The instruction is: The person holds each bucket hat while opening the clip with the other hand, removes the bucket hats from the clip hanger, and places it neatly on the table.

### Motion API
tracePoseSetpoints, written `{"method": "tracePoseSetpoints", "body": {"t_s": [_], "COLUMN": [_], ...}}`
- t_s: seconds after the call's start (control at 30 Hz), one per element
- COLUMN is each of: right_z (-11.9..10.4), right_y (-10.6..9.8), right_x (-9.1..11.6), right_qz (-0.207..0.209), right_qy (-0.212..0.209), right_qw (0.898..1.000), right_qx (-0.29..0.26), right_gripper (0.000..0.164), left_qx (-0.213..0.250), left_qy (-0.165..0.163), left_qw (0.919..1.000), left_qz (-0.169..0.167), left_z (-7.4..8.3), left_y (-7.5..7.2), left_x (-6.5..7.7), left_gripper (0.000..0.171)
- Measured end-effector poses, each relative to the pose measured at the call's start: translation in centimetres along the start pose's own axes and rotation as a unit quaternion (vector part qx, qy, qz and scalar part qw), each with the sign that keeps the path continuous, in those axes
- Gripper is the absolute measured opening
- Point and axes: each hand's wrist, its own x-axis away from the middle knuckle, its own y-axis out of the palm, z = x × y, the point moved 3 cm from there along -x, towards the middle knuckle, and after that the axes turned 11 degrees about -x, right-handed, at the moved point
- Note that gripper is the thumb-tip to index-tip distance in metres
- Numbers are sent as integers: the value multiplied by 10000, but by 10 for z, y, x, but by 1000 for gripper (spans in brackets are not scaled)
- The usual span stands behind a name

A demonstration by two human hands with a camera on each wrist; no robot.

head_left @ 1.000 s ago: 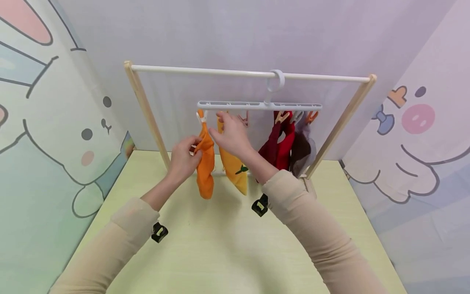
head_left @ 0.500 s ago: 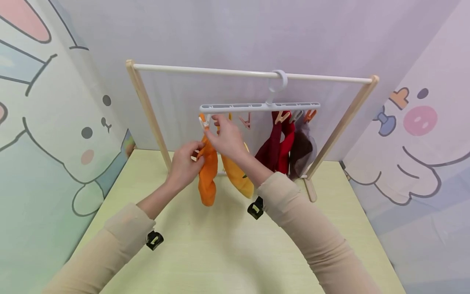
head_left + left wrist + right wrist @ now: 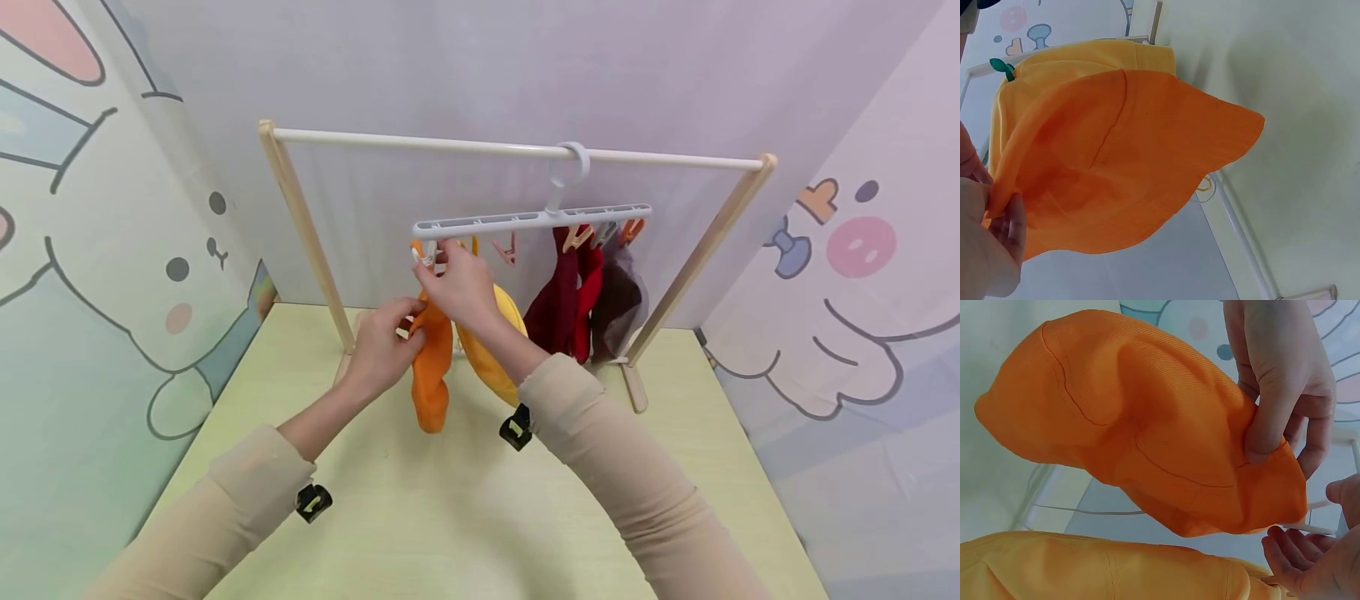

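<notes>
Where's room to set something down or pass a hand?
Bare table lies between the sleeves, in front of the rack. A hand might pass between its left post and hanger, above the left hand. Crowded: around the orange hat, yellow hat and right hand; among cloths at right.

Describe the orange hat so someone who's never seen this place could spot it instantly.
On the pale table stands a wooden rack with a white rail that holds a hanger. In the head view, the orange hat is just under that hanger's left end. Its orange cloth sets it apart from the yellow hat beside it.
</notes>
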Motion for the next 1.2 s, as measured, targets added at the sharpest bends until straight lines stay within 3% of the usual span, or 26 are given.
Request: {"method": "tracePoseSetpoints", "body": {"t_s": [0.43,0.73,1.2], "right_z": [-2,-1,1], "right_y": [2,4,1], "right_x": [3,4,5], "right_qz": [426,677,1132], "right_qy": [-29,-392,-694], "right_qw": [9991,9958,9895], "right_qx": [-28,468,580], "right_gripper": [28,28,27], "left_qx": [95,54,121], "left_qy": [-41,-12,-191], "left_qw": [9999,10000,9997], "left_qz": [-58,-55,-124], "left_z": [5,5,8], "left_y": [2,2,2], "left_x": [4,4,3], "left_gripper": [22,22,18]}}
